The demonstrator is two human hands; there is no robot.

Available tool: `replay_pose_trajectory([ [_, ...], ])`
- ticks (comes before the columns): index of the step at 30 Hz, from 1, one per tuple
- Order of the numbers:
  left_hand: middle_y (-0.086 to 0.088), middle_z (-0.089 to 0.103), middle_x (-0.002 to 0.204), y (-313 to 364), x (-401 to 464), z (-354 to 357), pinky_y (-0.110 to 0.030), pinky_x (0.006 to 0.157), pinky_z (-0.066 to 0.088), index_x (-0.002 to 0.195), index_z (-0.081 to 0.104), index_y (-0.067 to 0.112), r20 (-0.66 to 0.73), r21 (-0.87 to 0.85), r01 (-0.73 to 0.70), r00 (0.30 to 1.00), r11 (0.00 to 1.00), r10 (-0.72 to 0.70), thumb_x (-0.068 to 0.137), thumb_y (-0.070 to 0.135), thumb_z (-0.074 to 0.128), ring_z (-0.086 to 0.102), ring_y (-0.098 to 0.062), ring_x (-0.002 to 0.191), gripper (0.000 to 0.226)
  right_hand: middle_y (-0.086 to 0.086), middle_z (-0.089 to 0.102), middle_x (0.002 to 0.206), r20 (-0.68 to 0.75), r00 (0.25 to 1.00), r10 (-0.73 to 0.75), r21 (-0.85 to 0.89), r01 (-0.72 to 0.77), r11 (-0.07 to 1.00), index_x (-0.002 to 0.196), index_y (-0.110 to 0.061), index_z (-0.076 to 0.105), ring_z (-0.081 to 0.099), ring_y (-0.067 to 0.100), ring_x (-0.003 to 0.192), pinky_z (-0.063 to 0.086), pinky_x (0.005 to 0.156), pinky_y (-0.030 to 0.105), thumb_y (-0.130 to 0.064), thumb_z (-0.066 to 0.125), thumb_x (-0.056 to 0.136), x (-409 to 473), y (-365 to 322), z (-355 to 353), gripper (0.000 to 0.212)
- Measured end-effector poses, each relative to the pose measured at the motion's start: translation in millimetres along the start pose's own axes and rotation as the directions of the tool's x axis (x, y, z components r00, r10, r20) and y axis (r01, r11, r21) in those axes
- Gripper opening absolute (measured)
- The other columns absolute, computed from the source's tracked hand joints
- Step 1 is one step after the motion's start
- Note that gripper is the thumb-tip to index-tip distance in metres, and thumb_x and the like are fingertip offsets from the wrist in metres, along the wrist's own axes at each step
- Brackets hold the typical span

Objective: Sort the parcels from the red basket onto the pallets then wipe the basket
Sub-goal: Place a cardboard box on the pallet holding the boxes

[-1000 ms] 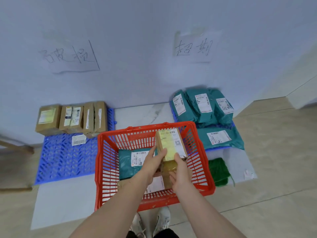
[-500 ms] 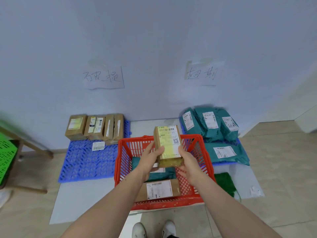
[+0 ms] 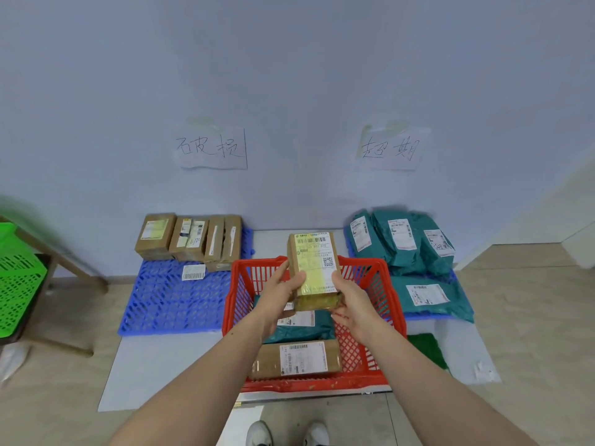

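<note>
Currently both hands hold one cardboard parcel (image 3: 314, 267) up above the red basket (image 3: 391, 304), label facing the camera. Left hand (image 3: 283, 289) grips its lower left side, thumb curled across the front; right hand (image 3: 349, 302) cups the lower right corner, fingers (image 3: 341, 318) wrapped underneath. The parcel is upright, tilted slightly, and carries a yellowish shipping label with barcode and QR code.

Inside the basket: a teal mailer bag (image 3: 302, 328) lies toward the middle, and a brown box (image 3: 294, 360) with a white label lies flat along the near wall. The basket sits on a pale sheet (image 3: 154, 365) on the floor.

Left blue pallet (image 3: 174, 304) carries a row of brown cartons (image 3: 190, 238) standing against the wall, with a loose white label (image 3: 193, 272) lying just in front. Right blue pallet (image 3: 351, 249) is mostly covered by teal mailer bags (image 3: 402, 243), with one more (image 3: 428, 299) lying flat in front. Two handwritten paper signs (image 3: 211, 149) hang on the wall, one above each pallet. A green crate (image 3: 16, 278) sits at far left, a dark green cloth (image 3: 425, 349) lies just right of the basket, and white shoes (image 3: 286, 434) show at the bottom edge.
</note>
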State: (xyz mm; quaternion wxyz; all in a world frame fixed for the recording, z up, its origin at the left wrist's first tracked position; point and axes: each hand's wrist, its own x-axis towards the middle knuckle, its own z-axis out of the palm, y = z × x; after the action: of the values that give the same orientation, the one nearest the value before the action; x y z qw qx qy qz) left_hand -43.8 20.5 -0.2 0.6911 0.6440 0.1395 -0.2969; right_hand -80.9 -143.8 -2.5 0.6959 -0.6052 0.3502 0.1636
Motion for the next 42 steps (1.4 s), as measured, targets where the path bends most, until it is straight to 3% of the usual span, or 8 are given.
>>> replay_pose_trajectory([
  [7,0.005,0.071,0.116,-4,-3,-4,-0.05,0.096,0.049,0.143,0.04,0.046,-0.019,0.009,0.007,1.0,1.0,-0.007,0.094,0.037,0.062,0.064,-0.02,0.109,0.055,-0.002,0.07,0.119,0.016,1.0,0.001,-0.006,-0.001,1.0,0.12,-0.028,0.062,0.064,0.024,0.111,0.047,0.103,0.044,-0.054,0.059,0.092,2,2,4,0.038],
  [12,0.008,0.072,0.108,2,-11,-10,-0.037,0.077,0.051,0.131,0.045,0.048,-0.073,-0.036,0.012,0.997,0.999,-0.015,0.095,0.033,0.06,0.065,-0.015,0.102,0.041,-0.002,0.073,0.113,0.071,0.997,-0.009,-0.022,0.011,1.0,0.119,-0.027,0.065,0.067,0.021,0.107,0.051,0.091,0.038,-0.051,0.057,0.095,6,-3,16,0.035],
  [15,0.008,0.072,0.111,5,-14,-22,-0.046,0.092,0.051,0.133,0.044,0.05,-0.123,-0.068,0.003,0.992,0.998,-0.012,0.095,0.033,0.062,0.066,-0.017,0.106,0.045,-0.002,0.072,0.115,0.119,0.993,-0.012,-0.054,0.019,0.998,0.121,-0.026,0.063,0.066,0.022,0.108,0.047,0.104,0.045,-0.051,0.056,0.095,13,-6,30,0.037],
  [19,0.007,0.07,0.12,1,-16,-44,-0.055,0.099,0.049,0.138,0.047,0.045,-0.167,-0.106,0.003,0.986,0.994,-0.021,0.086,0.039,0.07,0.066,-0.021,0.111,0.057,-0.002,0.072,0.107,0.166,0.986,-0.001,-0.085,0.015,0.996,0.105,-0.028,0.064,0.066,0.019,0.104,0.047,0.101,0.042,-0.044,0.054,0.099,16,-10,55,0.02],
  [25,-0.001,0.068,0.122,5,-14,-91,-0.031,0.071,0.057,0.145,0.039,0.036,-0.234,-0.189,-0.014,0.972,0.982,-0.031,0.095,0.029,0.062,0.069,-0.013,0.095,0.056,0.0,0.074,0.101,0.193,0.981,0.016,-0.102,0.003,0.995,0.104,-0.023,0.066,0.068,0.019,0.096,0.049,0.073,0.031,-0.039,0.056,0.099,19,-14,109,0.02],
  [34,0.011,0.07,0.105,30,18,-229,-0.032,0.07,0.05,0.145,0.037,0.039,-0.239,-0.11,0.013,0.97,0.994,-0.039,0.096,0.037,0.059,0.066,-0.007,0.092,0.054,-0.002,0.072,0.114,0.177,0.98,0.094,-0.151,-0.068,0.986,0.116,-0.027,0.063,0.065,0.021,0.106,0.044,0.106,0.046,-0.05,0.055,0.096,56,-17,248,0.032],
  [38,0.005,0.069,0.116,43,51,-294,-0.036,0.08,0.05,0.15,0.032,0.033,-0.198,-0.064,0.042,0.979,0.997,-0.054,0.095,0.04,0.06,0.065,-0.011,0.1,0.062,-0.004,0.066,0.122,0.146,0.979,0.144,-0.18,-0.117,0.977,0.126,-0.026,0.056,0.06,0.021,0.114,0.041,0.106,0.052,-0.05,0.065,0.091,77,-15,309,0.043],
  [42,0.01,0.065,0.11,54,88,-338,-0.025,0.065,0.051,0.137,0.046,0.03,-0.175,0.016,0.06,0.983,0.998,-0.056,0.099,0.036,0.054,0.064,-0.001,0.088,0.04,-0.004,0.061,0.131,0.119,0.98,0.16,-0.206,-0.134,0.969,0.136,-0.029,0.05,0.056,0.022,0.119,0.044,0.1,0.05,-0.049,0.071,0.085,106,-13,358,0.058],
])
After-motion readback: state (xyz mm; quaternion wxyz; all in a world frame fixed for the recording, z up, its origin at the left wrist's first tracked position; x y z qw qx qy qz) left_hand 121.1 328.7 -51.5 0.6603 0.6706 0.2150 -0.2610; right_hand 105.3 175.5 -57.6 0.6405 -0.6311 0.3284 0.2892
